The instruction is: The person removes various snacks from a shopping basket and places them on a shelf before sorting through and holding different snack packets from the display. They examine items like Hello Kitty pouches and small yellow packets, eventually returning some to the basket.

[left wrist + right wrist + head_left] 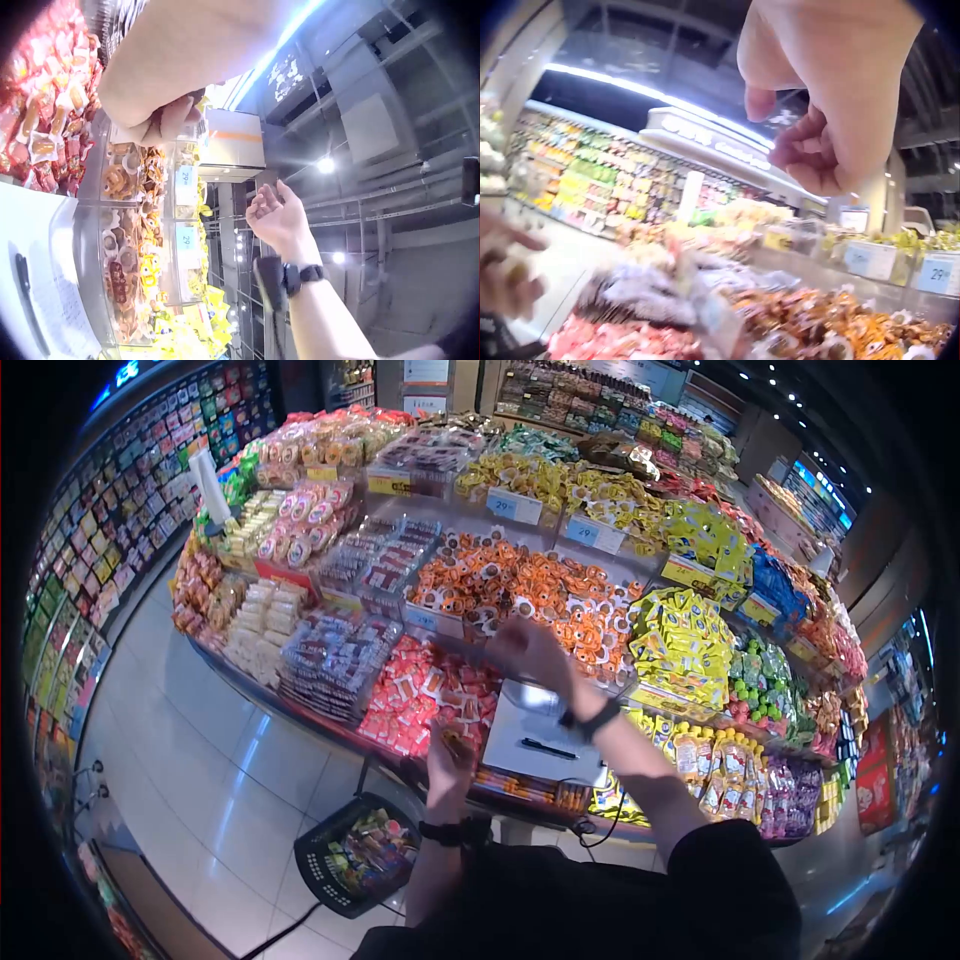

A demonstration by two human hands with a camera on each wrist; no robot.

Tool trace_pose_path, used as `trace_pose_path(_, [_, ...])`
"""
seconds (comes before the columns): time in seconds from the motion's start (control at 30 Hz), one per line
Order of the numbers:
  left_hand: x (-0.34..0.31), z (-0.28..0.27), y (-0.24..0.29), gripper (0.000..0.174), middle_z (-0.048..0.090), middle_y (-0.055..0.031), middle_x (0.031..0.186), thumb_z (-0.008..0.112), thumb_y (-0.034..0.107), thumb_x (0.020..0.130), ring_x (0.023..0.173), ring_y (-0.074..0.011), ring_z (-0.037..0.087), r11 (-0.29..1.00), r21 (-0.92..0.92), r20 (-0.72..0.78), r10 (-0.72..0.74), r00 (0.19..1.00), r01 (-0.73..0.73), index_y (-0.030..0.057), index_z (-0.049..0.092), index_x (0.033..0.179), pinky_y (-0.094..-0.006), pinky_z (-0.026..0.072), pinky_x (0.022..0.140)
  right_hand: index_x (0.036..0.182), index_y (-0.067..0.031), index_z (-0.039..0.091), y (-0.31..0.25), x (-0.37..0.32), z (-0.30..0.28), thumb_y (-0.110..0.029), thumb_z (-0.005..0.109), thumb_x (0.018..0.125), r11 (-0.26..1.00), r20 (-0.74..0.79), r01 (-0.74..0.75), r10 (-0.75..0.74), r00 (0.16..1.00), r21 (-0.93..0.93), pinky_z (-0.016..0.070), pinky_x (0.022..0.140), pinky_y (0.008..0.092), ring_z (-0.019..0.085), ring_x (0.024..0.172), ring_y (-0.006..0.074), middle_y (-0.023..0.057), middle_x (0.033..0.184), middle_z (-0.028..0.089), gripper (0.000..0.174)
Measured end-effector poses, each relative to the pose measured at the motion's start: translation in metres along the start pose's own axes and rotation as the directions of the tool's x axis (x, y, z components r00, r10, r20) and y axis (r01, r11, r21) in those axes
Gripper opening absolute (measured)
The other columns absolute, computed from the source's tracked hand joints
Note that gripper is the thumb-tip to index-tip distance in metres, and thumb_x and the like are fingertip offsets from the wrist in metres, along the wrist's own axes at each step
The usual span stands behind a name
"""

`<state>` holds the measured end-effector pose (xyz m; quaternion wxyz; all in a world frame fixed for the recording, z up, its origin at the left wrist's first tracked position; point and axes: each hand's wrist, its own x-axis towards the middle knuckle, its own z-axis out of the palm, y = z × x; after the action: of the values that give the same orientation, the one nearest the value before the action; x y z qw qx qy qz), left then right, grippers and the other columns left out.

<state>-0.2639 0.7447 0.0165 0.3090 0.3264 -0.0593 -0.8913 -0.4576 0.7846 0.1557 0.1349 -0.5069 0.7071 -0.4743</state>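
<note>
The grip of the left hand (450, 762) is curled around some small wrapped sweets (458, 743), in front of the red-wrapped sweets (405, 700); how many it holds, I cannot tell. The grip of the right hand (530, 652) is loosely bent, the thumb apart from the fingers, and nothing is seen in it. If the left fingers become loose, a piece could slip out and mix with the red ones, or fall to the floor, because the black basket (318, 872) is lower and to the side. A low sweep of the right forearm could push the pen (549, 748) from the white paper (515, 720). In the head view the right hand is blurred; the left wrist view shows its palm, and the right wrist view its thumb gap.
</note>
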Motion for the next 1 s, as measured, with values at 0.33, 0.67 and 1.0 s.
trace_pose_path(0.33, [-0.025,0.048,-0.012,0.029,0.06,-0.0091,0.102,0.036,0.022,0.097,0.095,-0.0195,0.058,0.962,0.127,0.543,0.136,0.829,-0.241,0.0041,0.052,0.113,-0.0346,0.0449,0.085,0.099,-0.0021,0.062,0.012,-0.11,0.067,-0.013,0.068,0.079,0.982,-0.19,-0.111,0.139,0.972,0.15,0.0487,0.059,0.0303,0.059,0.062,0.0147,0.0087,0.071,0.062,0.023])
trace_pose_path(0.67, [-0.031,0.043,-0.009,0.031,0.057,-0.0122,0.108,0.041,0.006,0.094,0.093,-0.0216,0.06,0.963,0.216,0.373,0.072,0.925,-0.162,0.0013,0.042,0.125,-0.0354,0.0511,0.082,0.109,0.0013,0.058,0.021,-0.113,0.046,-0.011,0.061,0.086,0.635,-0.004,-0.313,0.446,0.895,0.706,0.0482,0.065,0.023,0.057,0.073,0.0091,0.0043,0.089,0.062,0.026])
trace_pose_path(1.0, [-0.016,0.022,-0.012,0.015,0.062,-0.0074,0.09,0.056,0.01,0.091,0.078,-0.014,0.061,0.935,0.304,0.206,0.122,0.971,-0.182,0.001,0.055,0.103,-0.0252,0.0493,0.066,0.11,0.0024,0.055,0.044,-0.135,0.055,-0.004,0.059,0.085,0.453,0.186,-0.359,0.383,0.905,0.816,0.0501,0.073,0.0274,0.06,0.083,0.0161,0.0104,0.098,0.061,0.026])
